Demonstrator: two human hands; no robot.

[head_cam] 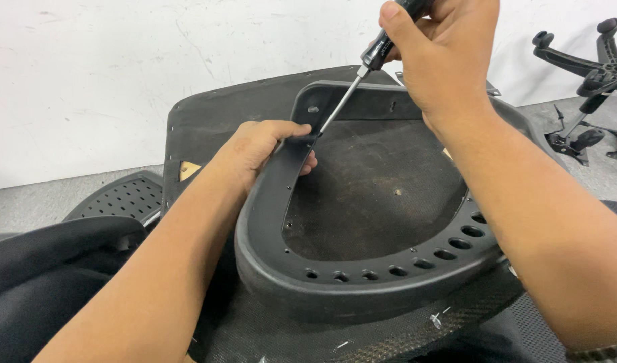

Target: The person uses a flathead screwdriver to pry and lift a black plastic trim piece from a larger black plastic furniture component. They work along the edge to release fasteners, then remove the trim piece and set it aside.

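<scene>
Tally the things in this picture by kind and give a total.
Hands: 2, left hand and right hand
Screwdriver: 1
Black seat frame: 1
Perforated black panel: 1
Chair wheel base: 1
Total: 6

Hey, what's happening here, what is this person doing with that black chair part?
A person is working on a black plastic seat frame that lies on a dark seat panel. The left hand grips the frame's rim, while the right hand holds a screwdriver with its tip set against the rim beside the left fingers. A chair base lies at the far right.
</scene>
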